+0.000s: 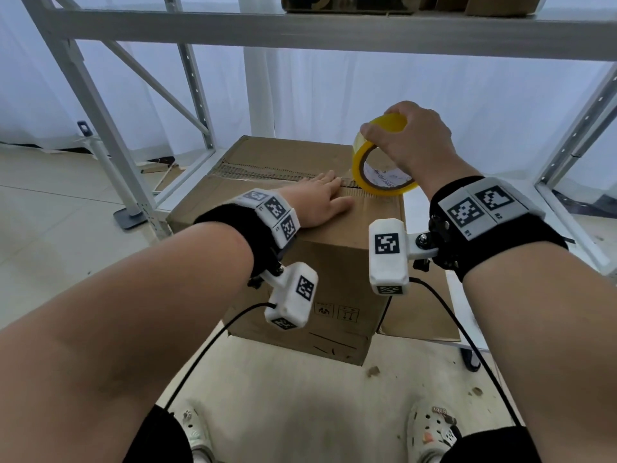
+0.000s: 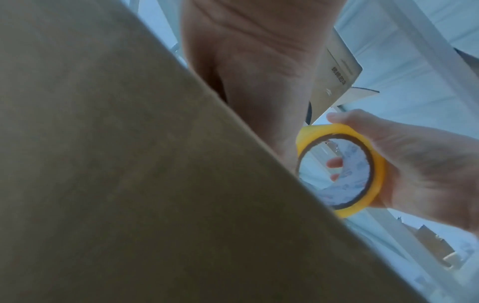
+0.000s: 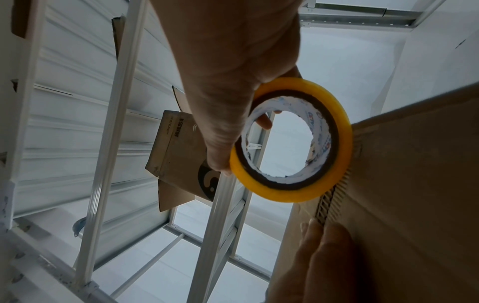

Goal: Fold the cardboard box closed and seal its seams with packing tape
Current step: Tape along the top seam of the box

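One cardboard box [image 1: 334, 262] fills the middle of the head view, flaps folded down, so its contents are hidden; the centre seam shows torn, ridged edges. Grey shelving [image 1: 110, 135] crosses the upper frame, its top shelf cut off (some cartons barely show). At centre, the left hand [image 1: 320, 202] lies flat on the box top, fingers straight. Right of centre, the right hand [image 1: 410, 142] grips a yellow tape roll [image 1: 377, 162] standing on the seam.

Head view high above both hands [image 1: 322, 203], wrist views close beneath, upward-facing, sharing the tape roll [image 2: 339, 170].
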A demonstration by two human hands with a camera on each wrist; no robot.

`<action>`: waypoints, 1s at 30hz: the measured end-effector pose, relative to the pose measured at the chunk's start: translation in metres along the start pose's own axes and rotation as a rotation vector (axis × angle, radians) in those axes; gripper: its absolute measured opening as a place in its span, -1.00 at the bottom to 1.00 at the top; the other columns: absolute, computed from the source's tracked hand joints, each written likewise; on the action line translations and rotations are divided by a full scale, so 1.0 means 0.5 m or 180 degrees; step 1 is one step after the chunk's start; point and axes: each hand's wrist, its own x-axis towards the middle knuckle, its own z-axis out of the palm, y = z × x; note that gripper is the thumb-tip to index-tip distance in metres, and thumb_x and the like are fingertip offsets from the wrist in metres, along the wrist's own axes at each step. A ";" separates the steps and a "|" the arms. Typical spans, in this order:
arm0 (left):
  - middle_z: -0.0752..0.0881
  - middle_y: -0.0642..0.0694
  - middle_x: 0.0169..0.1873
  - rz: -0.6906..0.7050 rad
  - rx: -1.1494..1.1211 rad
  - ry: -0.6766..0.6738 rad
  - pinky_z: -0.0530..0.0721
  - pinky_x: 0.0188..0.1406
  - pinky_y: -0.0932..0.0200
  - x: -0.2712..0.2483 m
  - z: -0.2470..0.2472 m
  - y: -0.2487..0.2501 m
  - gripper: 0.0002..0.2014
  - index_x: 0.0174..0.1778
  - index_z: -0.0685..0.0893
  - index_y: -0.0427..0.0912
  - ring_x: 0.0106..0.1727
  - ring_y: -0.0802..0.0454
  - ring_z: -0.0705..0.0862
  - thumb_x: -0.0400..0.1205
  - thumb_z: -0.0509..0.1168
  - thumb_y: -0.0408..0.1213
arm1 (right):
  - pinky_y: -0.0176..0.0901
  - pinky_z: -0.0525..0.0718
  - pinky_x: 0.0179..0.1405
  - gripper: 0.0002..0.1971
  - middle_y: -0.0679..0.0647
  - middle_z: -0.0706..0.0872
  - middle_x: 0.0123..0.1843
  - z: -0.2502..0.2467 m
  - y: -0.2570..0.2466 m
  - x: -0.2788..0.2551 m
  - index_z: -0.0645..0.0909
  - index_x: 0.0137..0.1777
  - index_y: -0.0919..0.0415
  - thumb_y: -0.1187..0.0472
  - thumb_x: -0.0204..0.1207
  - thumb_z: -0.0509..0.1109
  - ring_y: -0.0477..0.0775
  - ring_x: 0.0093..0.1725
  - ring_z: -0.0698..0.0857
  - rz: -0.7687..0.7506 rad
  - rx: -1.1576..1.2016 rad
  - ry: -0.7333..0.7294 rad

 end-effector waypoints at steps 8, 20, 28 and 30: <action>-0.16 -0.04 0.67 0.0193 -0.0018 -0.0091 -0.20 0.61 0.03 0.003 -0.010 -0.048 -0.40 0.68 -0.11 -0.02 0.67 0.06 -0.17 0.75 -0.20 0.12 | 0.07 0.49 0.13 -0.28 0.16 0.48 0.38 -0.001 -0.002 -0.008 0.36 0.45 0.12 -0.31 0.43 0.31 0.26 0.37 0.48 0.0129 -0.0145 0.0149; -0.18 -0.17 0.67 -0.0849 -0.0083 0.0186 -0.15 0.61 0.03 -0.028 -0.004 -0.126 -0.22 0.68 -0.15 -0.18 0.68 -0.04 -0.16 0.68 -0.19 0.28 | 0.09 0.42 0.13 -0.34 0.16 0.41 0.40 0.001 -0.021 -0.021 0.33 0.47 0.10 -0.26 0.49 0.30 0.27 0.42 0.37 0.0149 -0.0210 0.0022; -0.21 -0.08 0.67 0.0053 0.0072 0.0018 -0.19 0.61 0.08 0.014 0.001 -0.001 -0.27 0.67 -0.19 -0.11 0.67 0.05 -0.20 0.70 -0.14 0.23 | -0.03 0.47 0.29 -0.32 0.08 0.56 0.36 -0.022 0.016 0.002 0.48 0.43 0.17 -0.31 0.49 0.32 0.10 0.35 0.52 0.0072 0.0626 0.0040; -0.21 -0.07 0.67 0.0123 0.0036 0.0017 -0.20 0.62 0.10 0.023 0.004 0.001 -0.26 0.68 -0.19 -0.11 0.67 0.07 -0.20 0.69 -0.14 0.24 | -0.06 0.51 0.22 -0.33 0.07 0.57 0.24 -0.018 0.029 0.002 0.50 0.38 0.18 -0.30 0.45 0.38 0.06 0.23 0.53 0.0149 0.0825 0.0127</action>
